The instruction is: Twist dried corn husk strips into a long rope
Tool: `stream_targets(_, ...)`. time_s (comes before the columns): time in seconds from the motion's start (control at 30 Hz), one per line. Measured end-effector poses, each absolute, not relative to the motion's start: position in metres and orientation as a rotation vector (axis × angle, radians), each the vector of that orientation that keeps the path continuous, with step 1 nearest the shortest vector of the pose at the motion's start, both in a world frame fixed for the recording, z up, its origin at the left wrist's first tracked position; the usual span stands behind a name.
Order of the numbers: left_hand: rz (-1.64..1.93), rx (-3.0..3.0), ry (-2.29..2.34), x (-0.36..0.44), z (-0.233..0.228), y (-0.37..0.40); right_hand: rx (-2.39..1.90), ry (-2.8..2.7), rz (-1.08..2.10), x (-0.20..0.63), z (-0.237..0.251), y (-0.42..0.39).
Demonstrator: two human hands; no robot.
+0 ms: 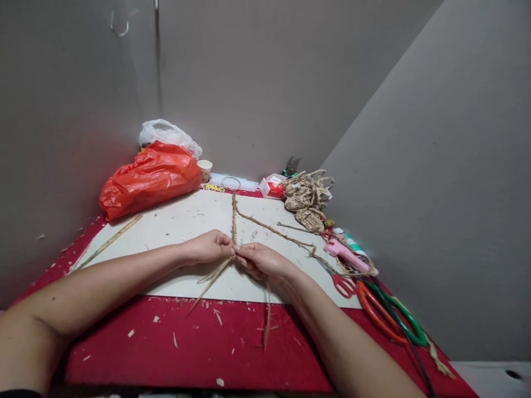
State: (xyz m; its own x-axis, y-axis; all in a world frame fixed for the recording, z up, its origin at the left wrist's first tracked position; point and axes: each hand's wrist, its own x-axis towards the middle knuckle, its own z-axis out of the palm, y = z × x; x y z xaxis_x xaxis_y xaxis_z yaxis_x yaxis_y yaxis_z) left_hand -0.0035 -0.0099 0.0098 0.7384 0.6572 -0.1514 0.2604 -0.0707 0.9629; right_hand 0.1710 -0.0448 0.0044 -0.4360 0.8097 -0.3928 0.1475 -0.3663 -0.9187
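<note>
Both hands meet over the middle of the white board, each in a pinch. My left hand (pixel 213 246) and my right hand (pixel 259 258) close on a thin brown braided-looking strip (pixel 234 213) of dried plant fibre, which runs away from me along the board. Loose flat straw strands (pixel 213 281) trail toward me below the left fingers. Another strand (pixel 267 323) hangs from beneath the right hand over the red cloth. A long knotted brown cord or twig (pixel 274 226) branches from the strip's far end to the right. My fingers hide the exact spot being gripped.
The white board (pixel 174 221) lies on red cloth (pixel 166 342) scattered with scraps. An orange plastic bag (pixel 153 177) and a paper cup (pixel 204 170) stand at the back left. Rope coils (pixel 307 193), a pink glue gun (pixel 346 255), and red scissors (pixel 344 286) lie right.
</note>
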Motion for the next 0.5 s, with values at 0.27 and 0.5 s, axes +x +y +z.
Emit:
stream_targets(0.27,0.205,2.308,0.980,-0.009,0.032,-0.013,-1.316,-1.156,1.771,0.156,0.003,-0.053)
stream_targets(0.5,0.015,2.670,1.136,0.000,0.036,-0.044,-1.231,-1.031,1.783,0.151,-0.004,-0.057)
